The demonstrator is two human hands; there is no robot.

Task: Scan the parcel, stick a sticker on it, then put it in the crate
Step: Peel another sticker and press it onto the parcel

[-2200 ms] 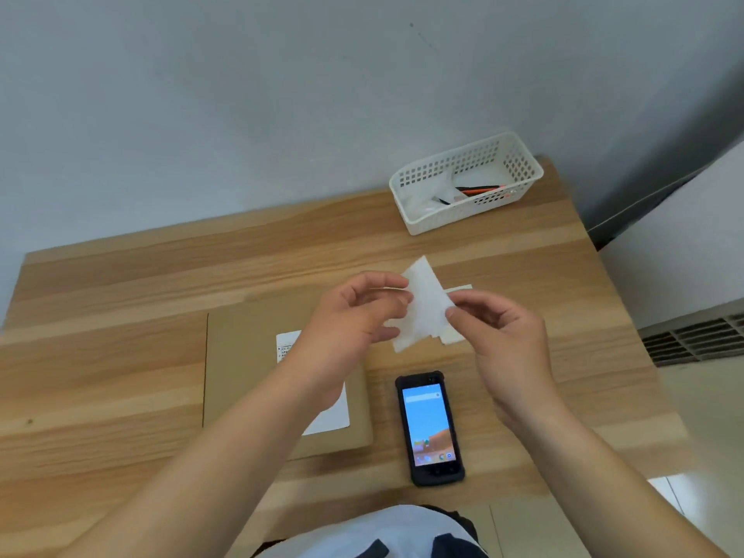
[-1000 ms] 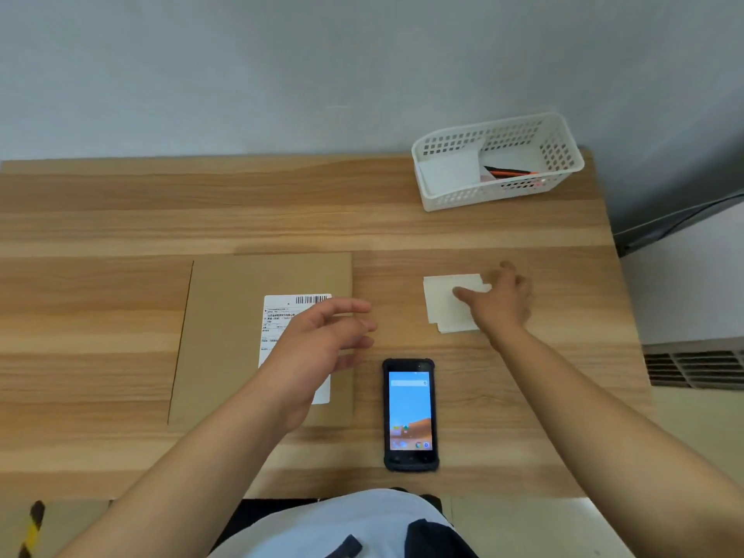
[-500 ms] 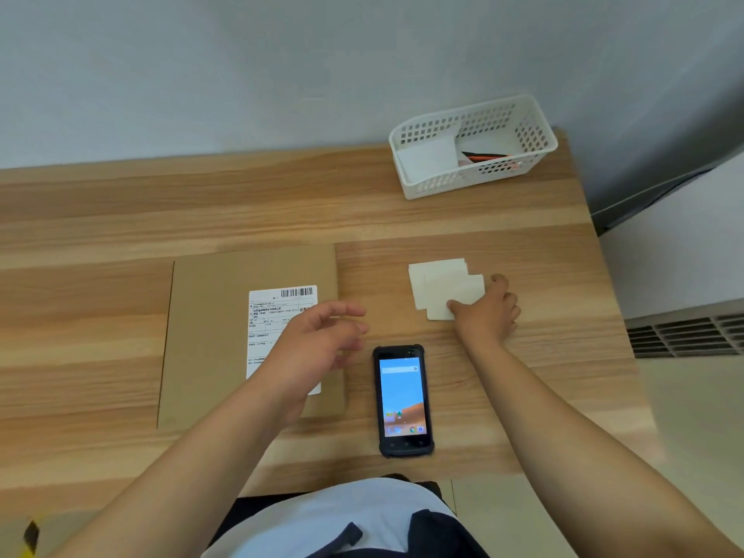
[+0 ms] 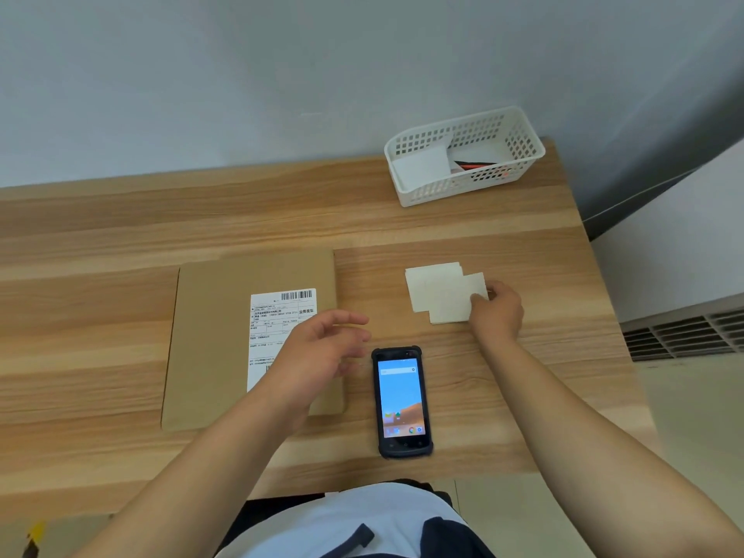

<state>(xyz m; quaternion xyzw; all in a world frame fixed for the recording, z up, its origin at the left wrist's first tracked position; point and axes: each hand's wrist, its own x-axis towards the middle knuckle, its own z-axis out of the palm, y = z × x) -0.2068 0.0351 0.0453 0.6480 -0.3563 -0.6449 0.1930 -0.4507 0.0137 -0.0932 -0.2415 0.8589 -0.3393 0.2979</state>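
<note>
A flat brown cardboard parcel (image 4: 217,336) lies on the wooden table (image 4: 100,243), with a white shipping label (image 4: 273,324) and barcode facing up. My left hand (image 4: 318,352) hovers over the parcel's right part, fingers relaxed and holding nothing. To its right lies a black handheld scanner (image 4: 402,400), screen lit. A small stack of white sticker sheets (image 4: 441,292) lies further back. My right hand (image 4: 497,312) rests at the stack's right edge, fingertips on the sheets; whether it pinches one is hidden.
A white perforated basket (image 4: 519,134) stands at the table's far right corner, holding white sheets and red and black pens. The grey wall runs behind the table. A vent grille (image 4: 684,332) sits at floor level to the right.
The white sheets that both hands held up now lie on the table. My left hand has dropped over the parcel and my right hand stays at the sheets' edge.
</note>
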